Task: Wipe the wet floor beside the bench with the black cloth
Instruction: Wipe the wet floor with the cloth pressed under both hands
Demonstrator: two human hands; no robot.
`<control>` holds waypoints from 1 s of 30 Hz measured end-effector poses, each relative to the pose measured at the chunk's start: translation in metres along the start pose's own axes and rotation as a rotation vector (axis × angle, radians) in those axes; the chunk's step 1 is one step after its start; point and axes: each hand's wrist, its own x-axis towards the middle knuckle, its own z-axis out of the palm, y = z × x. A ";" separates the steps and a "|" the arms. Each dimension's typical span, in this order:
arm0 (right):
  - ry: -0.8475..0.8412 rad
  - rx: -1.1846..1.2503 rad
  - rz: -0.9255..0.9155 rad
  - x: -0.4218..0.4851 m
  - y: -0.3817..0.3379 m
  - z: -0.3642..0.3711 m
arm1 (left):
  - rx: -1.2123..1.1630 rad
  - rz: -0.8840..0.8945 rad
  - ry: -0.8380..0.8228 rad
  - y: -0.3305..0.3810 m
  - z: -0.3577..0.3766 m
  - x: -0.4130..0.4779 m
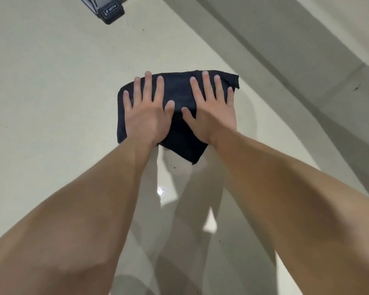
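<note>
Pressing flat on the black cloth (179, 116), the left hand (145, 116) and right hand (211, 116) lie side by side, fingers (148, 86) spread and straight, gripping nothing. It lies on the pale floor (51, 92), a wet glint (161, 191) nearer the person.

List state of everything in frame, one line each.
black cloth: folded, flat on floor, pinned under both hands
left hand: open, palm down on cloth
right hand: open, palm down on cloth
floor: glossy wet glint nearer than the cloth
bench foot: resting on floor, untouched
</note>
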 end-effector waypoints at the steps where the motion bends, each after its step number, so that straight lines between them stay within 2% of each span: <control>1: -0.008 0.011 0.026 -0.013 0.010 0.001 | 0.004 0.023 -0.001 0.011 0.003 -0.011; 8: -0.086 0.019 0.293 -0.127 0.051 0.012 | 0.001 0.248 -0.106 0.072 0.018 -0.082; 12: -0.121 0.050 0.446 -0.199 0.028 0.026 | 0.000 0.394 -0.121 0.065 0.025 -0.131; 16: -0.139 0.077 0.513 -0.256 -0.020 0.041 | 0.004 0.460 -0.153 0.033 0.032 -0.190; 22: -0.151 0.119 0.444 -0.341 -0.098 0.062 | 0.081 0.436 -0.199 -0.038 0.032 -0.281; 26: -0.196 0.114 0.262 -0.384 -0.141 0.075 | 0.060 0.334 -0.239 -0.089 0.032 -0.340; 30: -0.181 0.045 0.021 -0.351 -0.125 0.069 | 0.099 0.401 -0.252 -0.109 0.021 -0.322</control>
